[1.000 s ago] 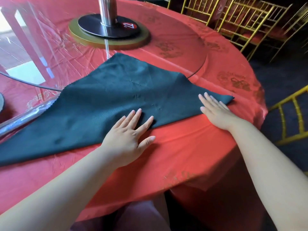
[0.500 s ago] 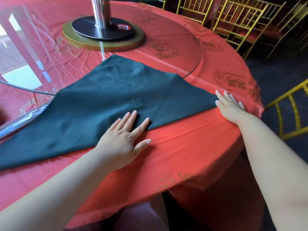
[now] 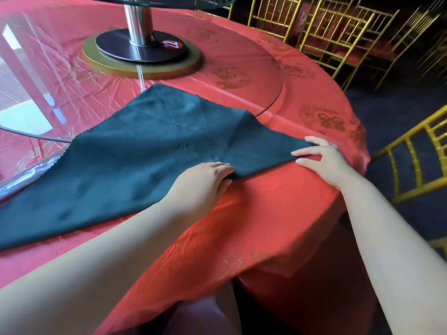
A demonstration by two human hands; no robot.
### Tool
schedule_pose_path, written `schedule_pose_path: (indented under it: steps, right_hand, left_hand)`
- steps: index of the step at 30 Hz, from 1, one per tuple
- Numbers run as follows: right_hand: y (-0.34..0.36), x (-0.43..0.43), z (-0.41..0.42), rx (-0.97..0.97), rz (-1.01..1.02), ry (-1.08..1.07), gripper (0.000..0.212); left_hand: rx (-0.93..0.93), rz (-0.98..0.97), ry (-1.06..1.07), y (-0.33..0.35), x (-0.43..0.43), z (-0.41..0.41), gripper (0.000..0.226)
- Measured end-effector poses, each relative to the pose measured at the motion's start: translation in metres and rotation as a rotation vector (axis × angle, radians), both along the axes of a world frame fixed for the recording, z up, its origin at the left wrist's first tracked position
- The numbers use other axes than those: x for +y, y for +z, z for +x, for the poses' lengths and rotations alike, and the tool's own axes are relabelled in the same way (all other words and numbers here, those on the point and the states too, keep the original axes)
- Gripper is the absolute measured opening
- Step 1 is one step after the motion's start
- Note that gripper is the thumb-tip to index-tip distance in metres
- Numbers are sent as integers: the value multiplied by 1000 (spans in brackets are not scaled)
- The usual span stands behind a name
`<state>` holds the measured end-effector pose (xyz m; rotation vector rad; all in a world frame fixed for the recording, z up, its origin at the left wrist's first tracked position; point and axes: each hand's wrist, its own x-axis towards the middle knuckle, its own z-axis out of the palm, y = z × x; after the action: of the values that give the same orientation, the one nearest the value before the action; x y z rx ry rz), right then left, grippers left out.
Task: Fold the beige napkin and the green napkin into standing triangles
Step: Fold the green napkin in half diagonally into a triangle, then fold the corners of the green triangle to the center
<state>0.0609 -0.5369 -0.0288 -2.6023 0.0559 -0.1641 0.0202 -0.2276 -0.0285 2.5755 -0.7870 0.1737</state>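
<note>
Covering the table: a red tablecloth (image 3: 266, 213) with faint gold prints draped over the near rim; dark floor (image 3: 387, 112) lay to the right.
Left hand: the left hand (image 3: 205, 182) sat at the near long edge of the green napkin (image 3: 145, 151); fingers curled over the fold, thumb tucked at the edge, pinching it.
Right hand: the right hand (image 3: 324, 160) was at the napkin's right tip; forefinger on top, thumb just below, nipping the corner.
Napkin: a flat triangle; its apex lay on the glass turntable (image 3: 278, 97); its left tip ran out of view.
Edges and room: bare cloth lay between napkin and near rim; gold chairs (image 3: 333, 32) stood beyond the far rim.
</note>
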Motion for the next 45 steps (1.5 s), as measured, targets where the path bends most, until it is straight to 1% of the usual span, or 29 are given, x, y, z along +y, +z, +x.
schedule_pose_path:
  steps: [2,6,10,12,15,20,22,25,26,29,32,36,38,39,42,45]
  right_hand:
    - [3,5,0,22,9,23,24]
    - [3,13,8,5,-17,36,20]
    - [2,15,10,-39,-50,42,15]
    - [6,14,7,-83,-27,53,14]
    - [17,8,0,-167,-36,88,12]
    - [17,3,-29,-333,-104,164,9]
    - [7,-1,-44,-317,-113,168,11]
    - [-3,-10,-63,-205,-103,143,27]
    - [-4,-14,-66,-191,-113,125,29]
    - [4,-20,-68,-226,-134,68,22]
    - [27,-25,-62,-256,-130,39,19]
    - [58,-28,-58,-160,-86,53,10]
    - [67,-25,-56,-122,-24,51,6]
    - [71,-22,-55,-125,20,37,6]
    - [88,-12,-49,-213,163,12,19]
    - [105,1,-43,-284,262,46,20]
  left_hand:
    - [-1,8,4,-1,-15,10,23]
    - [-1,69,64,-5,-35,20,25]
    - [-89,68,89,-8,-42,21,25]
    - [-130,52,79,-11,-43,21,23]
    - [-178,29,88,-11,-43,17,29]
    - [-187,-80,131,-1,-48,-8,18]
    - [-150,-84,116,2,-48,-19,18]
    - [-87,-41,104,2,-47,-27,17]
    - [-79,-36,107,2,-47,-28,17]
    - [-67,-63,107,2,-46,-29,15]
    - [-59,-48,106,2,-44,-34,17]
    - [-49,-67,105,-2,-39,-42,18]
    - [-51,-113,92,-1,-35,-48,17]
    - [-53,-141,80,1,-34,-52,16]
    - [-24,-228,41,9,-31,-64,12]
    - [33,-305,-9,13,-26,-74,7]
